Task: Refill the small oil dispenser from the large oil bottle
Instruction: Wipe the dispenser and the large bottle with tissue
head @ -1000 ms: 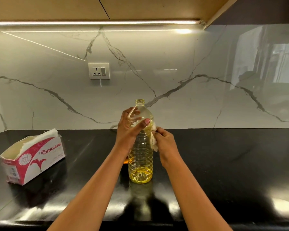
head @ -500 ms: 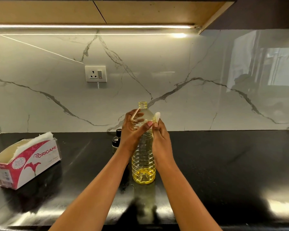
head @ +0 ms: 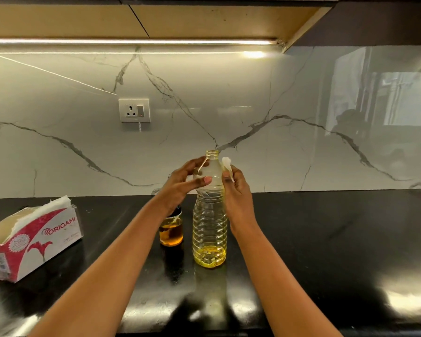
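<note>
A clear plastic bottle (head: 209, 227) stands upright on a glossy black bench (head: 326, 239), uncapped, with only a shallow layer of yellow oil at its base. The left hand (head: 180, 186) wraps the bottle's shoulder, fingers curled behind it and thumb across the front. The right hand (head: 236, 188) pinches a crumpled white tissue (head: 227, 164) just right of the bottle's neck; whether the tissue touches the plastic cannot be told. The small glass dispenser (head: 171, 233) sits just left of the bottle, holding amber oil, its dark top partly hidden behind the left wrist. Far left of the bottle lies an open tissue box (head: 34, 239).

The step in hand looks like wiping oil off the bottle's neck and shoulder, so the pouring appears done or nearly so. To do it well, a firm left grip should steady the light, nearly empty bottle, which could tip or slide under a sideways push. The tissue should circle the threads and rim, then stroke downward, using a fresh face each pass. The left elbow should stay clear of the dispenser beside it.
</note>
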{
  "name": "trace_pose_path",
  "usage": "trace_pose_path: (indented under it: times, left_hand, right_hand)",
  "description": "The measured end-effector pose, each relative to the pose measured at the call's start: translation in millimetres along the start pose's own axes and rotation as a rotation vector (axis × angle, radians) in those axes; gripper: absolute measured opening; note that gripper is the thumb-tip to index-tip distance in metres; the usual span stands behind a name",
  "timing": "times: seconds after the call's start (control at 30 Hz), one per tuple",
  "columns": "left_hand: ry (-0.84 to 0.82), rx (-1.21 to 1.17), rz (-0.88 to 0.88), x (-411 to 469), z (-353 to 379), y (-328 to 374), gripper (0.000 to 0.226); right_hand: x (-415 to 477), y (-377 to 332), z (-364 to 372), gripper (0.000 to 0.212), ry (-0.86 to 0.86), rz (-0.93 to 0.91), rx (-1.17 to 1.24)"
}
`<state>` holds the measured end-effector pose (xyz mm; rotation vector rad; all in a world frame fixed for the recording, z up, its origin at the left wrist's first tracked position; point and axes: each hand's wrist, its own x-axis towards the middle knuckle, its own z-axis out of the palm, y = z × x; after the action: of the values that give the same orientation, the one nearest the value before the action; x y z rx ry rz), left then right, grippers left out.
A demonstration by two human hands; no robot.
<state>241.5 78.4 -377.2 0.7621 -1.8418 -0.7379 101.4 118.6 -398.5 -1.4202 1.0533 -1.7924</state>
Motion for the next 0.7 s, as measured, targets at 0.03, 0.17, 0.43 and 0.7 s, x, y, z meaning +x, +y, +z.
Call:
trace_pose_path:
  times: [0.03,0.17,0.43,0.7]
  left_hand:
    - [-0.030,0.012,-0.024,2.7,-3.9,4.7,0.068]
    - [-0.003,0.077,-0.096,11.0,3.5,27.5,0.050]
    - [0.144,-0.127,-0.129,13.1,18.9,23.5,0.025]
    - [0.246,-0.133,-0.103,8.1,22.8,24.9,0.017]
  right_hand:
    - [0.0,-2.0,1.3,0.038,-0.010,-0.036,-0.048]
    - [3.0,-11.4,11.5,0.046,-0.042,-0.091,-0.159]
    - [-3.5,2.6,1.1,0.042,-0.076,0.173,0.015]
    - [-4.9,-1.6,-1.2,0.035,-0.113,0.251,-0.018]
